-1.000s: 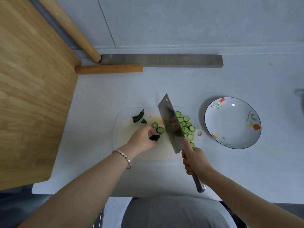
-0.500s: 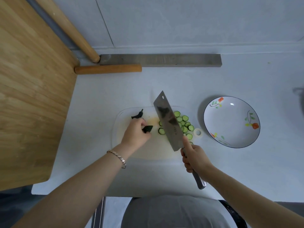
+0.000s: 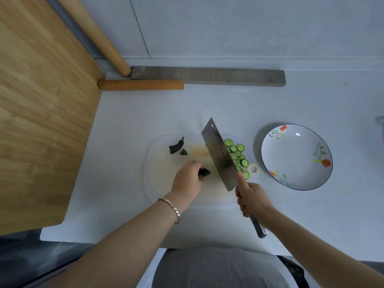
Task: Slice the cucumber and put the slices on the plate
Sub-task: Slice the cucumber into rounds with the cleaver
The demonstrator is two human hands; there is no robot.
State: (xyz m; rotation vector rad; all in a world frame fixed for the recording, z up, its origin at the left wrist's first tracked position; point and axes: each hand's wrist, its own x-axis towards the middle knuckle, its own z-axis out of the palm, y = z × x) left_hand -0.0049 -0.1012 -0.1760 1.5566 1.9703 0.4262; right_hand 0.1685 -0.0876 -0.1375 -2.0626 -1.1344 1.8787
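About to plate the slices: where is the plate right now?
Head view: the plate sits on the counter at the right, just right of the cutting board and its pile of cucumber slices.

The left hand [image 3: 188,179] and the right hand [image 3: 252,201] are bare, and so are both arms [image 3: 124,235]. A thin bracelet [image 3: 171,207] goes round the left wrist, up and left of the top [image 3: 218,269]. It is made of small flat shiny links, pinkish gold, and a short bit dangles from it. The top is plain grey and smooth.
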